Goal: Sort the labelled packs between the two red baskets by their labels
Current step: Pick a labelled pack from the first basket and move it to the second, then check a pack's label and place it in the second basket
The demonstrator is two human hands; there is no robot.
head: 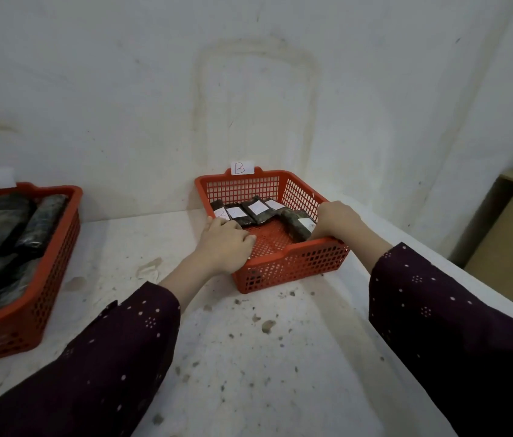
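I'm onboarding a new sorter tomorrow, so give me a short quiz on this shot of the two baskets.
1. True or false: basket A stands to the person's left of basket B.
2. What do the left hand and the right hand hold? a) one pack each b) opposite rims of basket B c) the paper tags
3. Fill in: the packs lying in basket B are dark, with ___ paper labels.

Key: 1 true; 2 b; 3 white.
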